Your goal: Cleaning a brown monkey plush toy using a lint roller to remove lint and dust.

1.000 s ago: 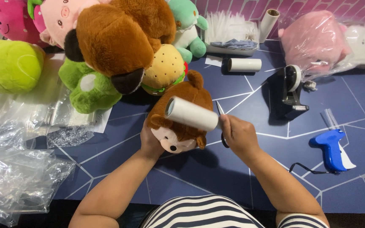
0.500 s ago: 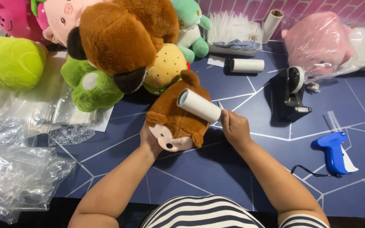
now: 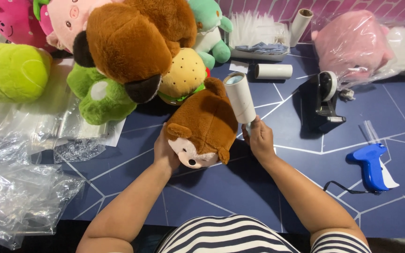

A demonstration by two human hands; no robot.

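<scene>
The left hand [image 3: 165, 152] is clamped on the side of a brown monkey toy [image 3: 203, 125], which lies near the middle of the table [image 3: 240, 187] with its pale face turned toward the near edge. The right hand [image 3: 258, 139] is closed around the handle of a lint roller [image 3: 240, 97] — the white roll tilts up and away from the hand, its side just beside or touching the toy's right flank; I cannot tell which.

Behind the toy, toward the far edge, a heap of plush toys is stacked: a big brown plush [image 3: 132, 44] on top, a yellow burger plush [image 3: 183, 72] touching the monkey's back end, a green frog plush [image 3: 97, 96] to the left, and a lime-green plush [image 3: 10, 72] at the far left edge. Clear plastic bags [image 3: 19, 187] cover the left side down to the near left corner.

On the right half sit a spare paper roll [image 3: 273, 71], a black tape dispenser [image 3: 326, 100] and — nearer the right edge — a blue tagging gun [image 3: 369, 164]. A pink plush in a bag [image 3: 350, 44] lies at the far right corner.
</scene>
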